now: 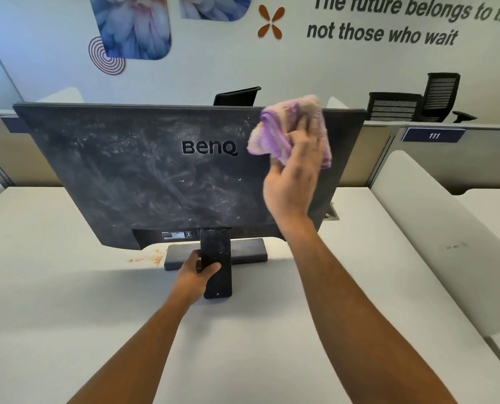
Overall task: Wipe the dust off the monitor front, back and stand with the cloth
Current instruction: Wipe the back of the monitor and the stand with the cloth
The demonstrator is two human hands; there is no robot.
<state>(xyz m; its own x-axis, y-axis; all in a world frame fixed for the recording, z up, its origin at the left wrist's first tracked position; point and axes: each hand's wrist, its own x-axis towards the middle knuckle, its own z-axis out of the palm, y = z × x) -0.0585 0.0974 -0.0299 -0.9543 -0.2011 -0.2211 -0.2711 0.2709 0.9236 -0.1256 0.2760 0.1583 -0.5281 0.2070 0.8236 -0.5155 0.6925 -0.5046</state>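
The black monitor (pixel 132 170) stands on the white desk with its dusty, smeared back towards me. My right hand (pixel 292 182) presses a crumpled purple cloth (pixel 289 126) flat against the upper right part of that back panel, beside the raised logo. My left hand (pixel 197 272) grips the upright stand neck (pixel 216 258) just above the rectangular base (pixel 243 250). The screen side is hidden from me.
The white desk (pixel 67 316) carries an orange-brown stain (pixel 148 258) left of the base. A white divider panel (pixel 435 228) runs along the right. Low partitions and black office chairs (pixel 418 103) stand behind the monitor.
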